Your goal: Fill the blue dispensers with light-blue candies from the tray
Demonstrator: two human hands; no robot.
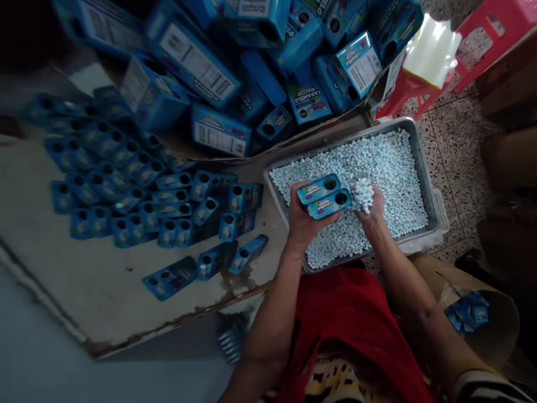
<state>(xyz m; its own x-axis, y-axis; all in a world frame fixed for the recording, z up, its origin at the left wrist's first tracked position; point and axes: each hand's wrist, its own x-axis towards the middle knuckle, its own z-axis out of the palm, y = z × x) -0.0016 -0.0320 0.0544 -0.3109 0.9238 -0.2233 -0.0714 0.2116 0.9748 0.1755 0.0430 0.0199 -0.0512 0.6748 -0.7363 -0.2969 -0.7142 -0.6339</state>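
Note:
My left hand [301, 224] is wrapped round two small blue boxes [329, 203] held side by side, each with a dark round hole facing up. My right hand [373, 208] is cupped under a heap of small pale blue and white candies [363, 196], just right of the boxes. Both hands are over a metal tray [423, 168] filled with the same candies [394, 162]. The fingertips of my right hand are partly hidden by the heap.
Many blue boxes [100, 184] stand on the worn table [54, 280] at the left. A large carton at the top holds more blue boxes [201, 61]. Red stools [490, 33] are at the upper right, and an open brown bag [499, 324] with blue packs sits at the lower right.

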